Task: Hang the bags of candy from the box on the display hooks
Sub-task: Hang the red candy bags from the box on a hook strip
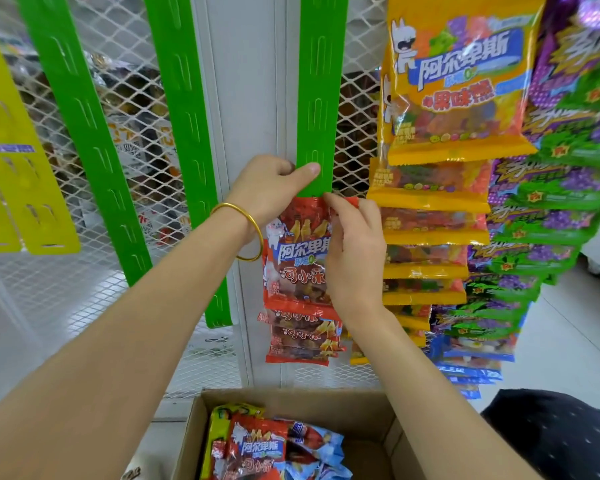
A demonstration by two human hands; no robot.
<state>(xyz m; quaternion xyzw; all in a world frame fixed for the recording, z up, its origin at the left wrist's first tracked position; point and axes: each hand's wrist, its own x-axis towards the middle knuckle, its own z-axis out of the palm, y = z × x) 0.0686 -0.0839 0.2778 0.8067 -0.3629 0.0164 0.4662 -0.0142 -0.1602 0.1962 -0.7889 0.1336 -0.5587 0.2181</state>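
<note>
Both arms reach up and forward. The left hand (269, 188), with a gold bracelet (254, 233) on its wrist, has its grip closed on the bottom of the green strip (317, 98), thumb flat on the front. The right hand (355, 258) pinches the top edge of a red candy bag (293, 258) just under the strip's end. The box (361, 407) sits below, with more bags inside.

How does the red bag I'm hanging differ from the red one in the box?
The red candy bag at the green plastic strip is upright, its top pinched by the right hand; the red candy bag in the cardboard box lies among other bags, untouched. Both show the same blue banner.
</note>
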